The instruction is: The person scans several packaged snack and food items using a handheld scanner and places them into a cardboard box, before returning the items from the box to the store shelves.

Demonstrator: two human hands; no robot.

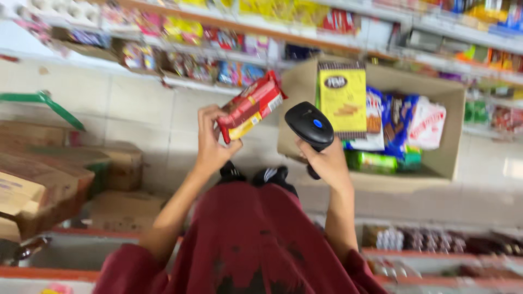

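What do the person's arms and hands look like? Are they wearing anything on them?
Both arms are bare from above the elbow down. The left hand and right hand wear no gloves, and I can see no rings, watch or bracelet, though the picture is blurry. Loose dark red sleeves cover the upper arms, part of a dark red garment with some darker marks on it.

Place: a small grocery shop aisle, seen from above.
Shelves: long shelves are running across the top of the frame, carrying rows of bright snack packets.
Stock box: an open cardboard box at centre right is holding packaged biscuits and snacks.
Cartons: brown cartons are sitting at the left.
Scanner: a black handheld barcode scanner is showing near centre.
Floor: pale tiles are lining the aisle.
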